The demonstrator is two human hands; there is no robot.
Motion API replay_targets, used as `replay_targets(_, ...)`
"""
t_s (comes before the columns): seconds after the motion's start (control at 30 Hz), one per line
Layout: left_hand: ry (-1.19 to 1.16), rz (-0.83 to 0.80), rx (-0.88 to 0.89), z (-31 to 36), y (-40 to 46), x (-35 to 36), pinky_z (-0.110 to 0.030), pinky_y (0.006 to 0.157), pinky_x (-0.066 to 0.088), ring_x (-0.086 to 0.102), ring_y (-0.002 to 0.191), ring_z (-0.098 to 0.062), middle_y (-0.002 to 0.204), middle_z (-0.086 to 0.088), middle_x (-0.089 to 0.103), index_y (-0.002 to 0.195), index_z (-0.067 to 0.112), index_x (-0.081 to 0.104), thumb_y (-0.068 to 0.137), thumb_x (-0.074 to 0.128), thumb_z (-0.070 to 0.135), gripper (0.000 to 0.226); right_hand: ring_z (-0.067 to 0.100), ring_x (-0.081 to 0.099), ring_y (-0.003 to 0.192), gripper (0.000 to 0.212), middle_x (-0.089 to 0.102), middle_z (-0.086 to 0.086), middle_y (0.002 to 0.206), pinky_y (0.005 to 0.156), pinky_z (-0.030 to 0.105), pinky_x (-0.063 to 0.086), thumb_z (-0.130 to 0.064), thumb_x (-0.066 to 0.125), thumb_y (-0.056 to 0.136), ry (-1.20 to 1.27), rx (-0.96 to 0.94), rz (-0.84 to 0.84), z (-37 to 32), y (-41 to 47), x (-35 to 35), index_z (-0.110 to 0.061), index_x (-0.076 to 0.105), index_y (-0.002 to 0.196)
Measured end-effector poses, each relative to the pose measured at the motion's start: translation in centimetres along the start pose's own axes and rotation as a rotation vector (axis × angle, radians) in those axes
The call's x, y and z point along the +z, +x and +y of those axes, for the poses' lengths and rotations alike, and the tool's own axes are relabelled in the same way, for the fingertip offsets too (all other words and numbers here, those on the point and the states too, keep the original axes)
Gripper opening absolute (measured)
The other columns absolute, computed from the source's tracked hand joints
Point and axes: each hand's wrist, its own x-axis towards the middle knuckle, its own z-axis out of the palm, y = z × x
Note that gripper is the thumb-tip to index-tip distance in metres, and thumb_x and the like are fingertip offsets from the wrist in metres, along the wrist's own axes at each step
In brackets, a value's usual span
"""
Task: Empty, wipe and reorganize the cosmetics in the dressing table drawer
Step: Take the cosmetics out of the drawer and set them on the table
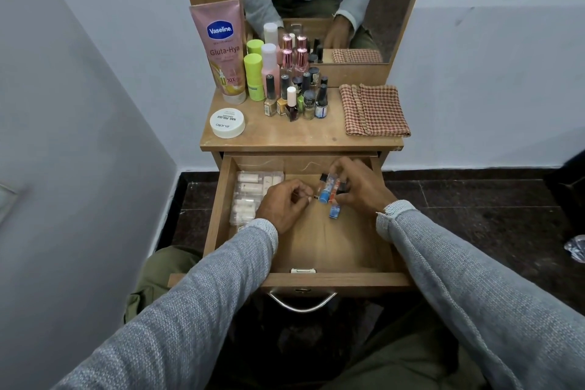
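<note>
**Both hands in the drawer**

Inside the open drawer, my right hand curls its fingers round a bunch of small vials, gripping them above the drawer floor. My left hand sits just beside them, fingers bent, thumb and forefinger pinching something tiny near the vials' lower ends; I cannot make out what it is. One more vial lies on the drawer floor just below the bunch, between my hands. A clear pack of white tubes lies against the drawer's left wall, partly hidden by my left hand. Up on the tabletop stand the polish bottles, a pink tube, a white jar and a folded cloth.
</note>
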Motion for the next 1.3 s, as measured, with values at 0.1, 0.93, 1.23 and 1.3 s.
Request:
replay_targets(0.1,-0.057,-0.027,0.0,0.4,-0.1,0.0,-0.018,0.08,0.05,0.062,0.082,-0.008,0.087,0.007,0.067,0.093,0.021,0.066,0.085,0.068,0.011,0.013,0.014,0.059,0.085,0.053,0.055,-0.002,0.104,0.077,0.041,0.056,-0.01,0.082,0.068,0.086,-0.037,0.009,0.0,-0.3,-0.4,-0.028,0.051,0.108)
replay_targets(0.93,-0.533,0.248,0.026,4.6,1.2,-3.1,-0.022,0.066,0.052,0.063,0.071,-0.008,0.083,-0.002,0.07,0.091,0.021,0.067,0.082,0.073,0.006,0.018,0.012,0.067,0.094,0.043,0.063,0.0,0.104,0.088,0.039,0.057,-0.016,0.074,0.081,0.466,-0.122,0.047,-3.4,-0.1,-2.2,-0.018,0.057,0.121)
replay_targets(1.23,-0.185,0.56,0.02,5.6,4.2,-7.0,-0.001,0.066,0.041,0.057,0.072,0.004,0.085,0.001,0.067,0.097,0.007,0.067,0.08,0.077,0.018,0.022,0.009,0.064,0.089,0.029,0.064,-0.001,0.097,0.084,0.03,0.056,-0.014,0.069,0.084,0.432,-0.1,0.188,-3.5,0.6,-2.7,-0.016,0.062,0.112)
replay_targets(1.3,-0.138,0.584,0.015,5.5,5.3,-7.8,-0.002,0.065,0.041,0.058,0.072,-0.001,0.082,0.003,0.066,0.093,0.011,0.066,0.079,0.077,0.02,0.02,0.007,0.063,0.089,0.027,0.064,-0.002,0.097,0.083,0.026,0.055,-0.013,0.068,0.085,0.403,-0.103,0.224,-3.7,0.9,-2.8,-0.015,0.062,0.111)
